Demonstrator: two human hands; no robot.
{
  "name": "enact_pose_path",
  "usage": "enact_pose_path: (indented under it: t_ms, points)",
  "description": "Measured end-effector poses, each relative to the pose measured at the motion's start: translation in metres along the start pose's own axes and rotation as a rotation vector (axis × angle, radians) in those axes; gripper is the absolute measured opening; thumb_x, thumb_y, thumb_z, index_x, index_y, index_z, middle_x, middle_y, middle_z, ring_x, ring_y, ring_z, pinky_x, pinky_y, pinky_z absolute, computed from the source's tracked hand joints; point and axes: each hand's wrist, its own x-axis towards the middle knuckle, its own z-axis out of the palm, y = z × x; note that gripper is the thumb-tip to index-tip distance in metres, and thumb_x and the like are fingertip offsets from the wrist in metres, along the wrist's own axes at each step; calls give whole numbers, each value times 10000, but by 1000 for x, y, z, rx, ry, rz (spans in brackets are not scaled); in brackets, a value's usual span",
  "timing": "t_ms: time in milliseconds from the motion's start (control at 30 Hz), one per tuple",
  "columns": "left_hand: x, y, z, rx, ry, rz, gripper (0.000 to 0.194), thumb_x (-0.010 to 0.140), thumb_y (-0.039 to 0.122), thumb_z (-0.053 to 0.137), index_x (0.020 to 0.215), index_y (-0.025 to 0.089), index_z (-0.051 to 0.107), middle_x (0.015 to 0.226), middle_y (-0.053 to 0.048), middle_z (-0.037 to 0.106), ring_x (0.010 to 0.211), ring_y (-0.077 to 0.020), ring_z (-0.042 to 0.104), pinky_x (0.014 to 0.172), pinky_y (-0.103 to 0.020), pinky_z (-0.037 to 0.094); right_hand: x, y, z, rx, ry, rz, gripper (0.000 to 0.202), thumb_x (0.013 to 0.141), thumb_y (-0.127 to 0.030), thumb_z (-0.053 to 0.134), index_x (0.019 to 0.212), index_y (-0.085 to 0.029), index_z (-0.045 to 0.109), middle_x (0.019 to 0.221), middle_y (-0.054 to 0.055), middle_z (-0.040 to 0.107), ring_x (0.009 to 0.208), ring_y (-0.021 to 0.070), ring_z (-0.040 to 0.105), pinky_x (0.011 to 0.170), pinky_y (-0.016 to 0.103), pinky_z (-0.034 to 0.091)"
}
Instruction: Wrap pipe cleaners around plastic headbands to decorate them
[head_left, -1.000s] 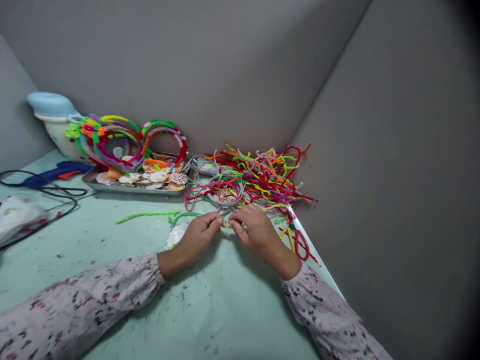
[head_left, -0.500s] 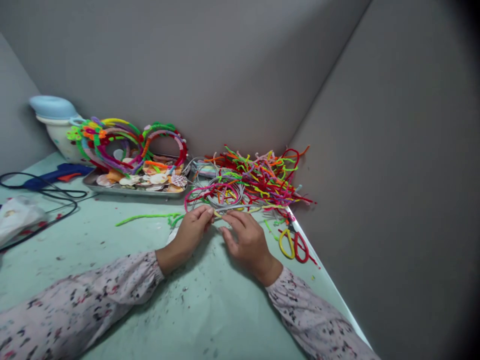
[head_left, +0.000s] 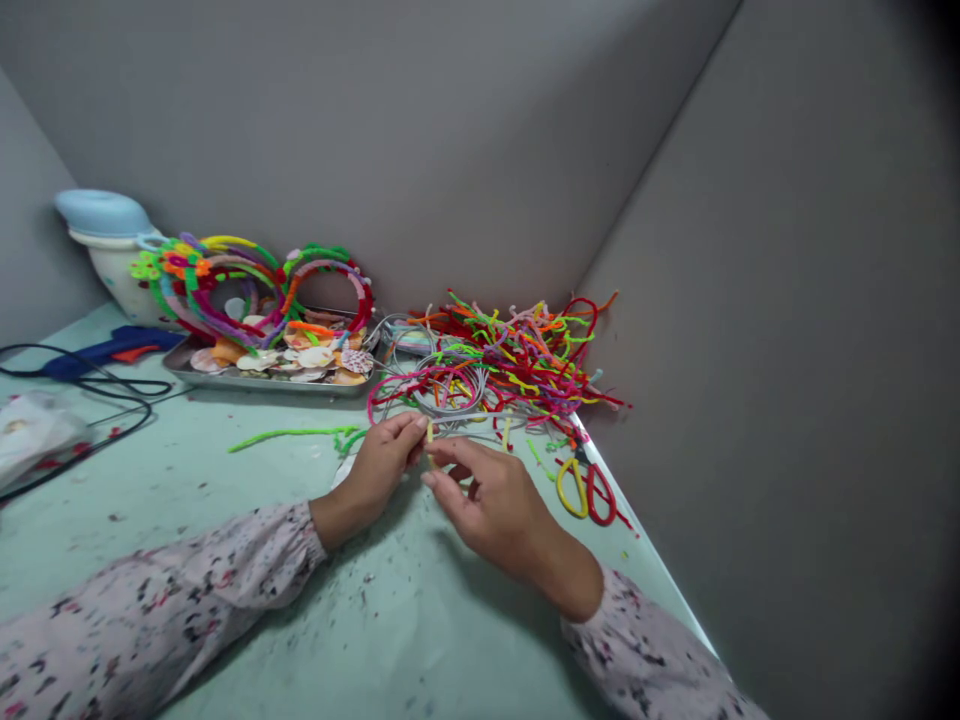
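Observation:
My left hand is closed in a pinch on a thin grey band and a pale yellow pipe cleaner at its fingertips. The grey band runs off to the right. Just right of it, my right hand is curled, thumb and fingers pinching the lower part of the yellow pipe cleaner. A light green pipe cleaner lies left of my left hand. Behind both hands are coiled grey bands and a tangled pile of coloured pipe cleaners.
A metal tray holds shells, with wrapped headbands on top. Scissors lie by the table's right edge. At left are a blue glue gun, a black cord, a white bag and a blue-lidded container.
My right hand has moved down and turned, bending the yellow pipe cleaner downward at my left fingertips. My left hand has hardly moved.

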Motion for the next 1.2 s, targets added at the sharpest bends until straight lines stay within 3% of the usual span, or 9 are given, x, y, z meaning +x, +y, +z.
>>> enact_pose_path:
  t_ms: [133, 267, 400, 467, 567, 633, 733, 867, 1200]
  points:
    - [0, 1, 1, 5, 9, -20, 327, 872, 411, 502, 655, 167, 478, 554, 51, 395, 508, -91, 347, 485, -220, 277, -4, -20, -24, -41, -167, 40, 230, 870, -285, 588, 1091, -242, 636, 1024, 35, 710, 885, 171, 661, 763, 290, 506]
    - [0, 1, 1, 5, 25, -16, 317, 870, 412, 501, 674, 163, 510, 552, 53, 392, 497, -90, 340, 475, -221, 258, -14, -36, -45, -54, -290, 67, 229, 863, -330, 611, 1078, -259, 648, 939, 11, 726, 747, 146, 665, 702, 276, 499]
    - [2, -1, 0, -26, 36, -30, 311, 860, 417, 511, 683, 162, 524, 547, 54, 397, 487, -89, 338, 469, -221, 245, -13, -44, -62, 31, -380, -11, 152, 870, -298, 608, 1006, -268, 670, 851, -35, 725, 723, 113, 659, 652, 221, 489]
    - [2, -2, 1, -48, 20, -39, 319, 854, 417, 521, 664, 161, 509, 542, 54, 398, 485, -88, 336, 469, -220, 245, -7, -36, -65, 38, -287, -71, 137, 879, -255, 590, 988, -266, 673, 866, -38, 720, 749, 107, 655, 683, 216, 494]
    - [1, -3, 1, -62, -26, -51, 332, 858, 417, 521, 650, 159, 494, 548, 49, 408, 492, -87, 341, 475, -220, 249, 6, -9, -62, -112, 92, -130, 173, 865, -168, 568, 987, -243, 666, 916, 2, 705, 853, 146, 638, 780, 274, 492]
    - [0, -3, 2, -56, -52, -57, 335, 865, 418, 516, 655, 158, 496, 557, 46, 414, 496, -86, 340, 474, -221, 242, 14, 11, -57, -216, 189, -177, 203, 858, -125, 546, 1003, -211, 658, 965, 44, 692, 930, 186, 612, 856, 336, 472]
    - [-1, -2, 3, -47, -74, -53, 338, 872, 414, 512, 651, 160, 487, 555, 46, 407, 498, -86, 333, 473, -224, 234, 20, 30, -47, -253, 109, -226, 240, 843, -110, 562, 1049, -206, 638, 1044, 55, 674, 984, 203, 585, 894, 364, 451]
    - [-3, 0, 4, -15, -95, -40, 340, 876, 408, 507, 645, 160, 483, 545, 47, 394, 500, -88, 332, 480, -225, 246, 20, 37, -29, -346, 19, -242, 227, 871, -162, 561, 1083, -208, 626, 1053, 58, 672, 981, 220, 568, 869, 381, 431]
    - [-4, -2, 5, 31, -151, -9, 308, 889, 370, 494, 665, 159, 489, 557, 50, 383, 521, -92, 338, 493, -228, 266, 17, 45, -8, -537, 73, -291, 172, 932, -267, 503, 988, -193, 648, 917, 48, 674, 891, 203, 554, 810, 363, 373]
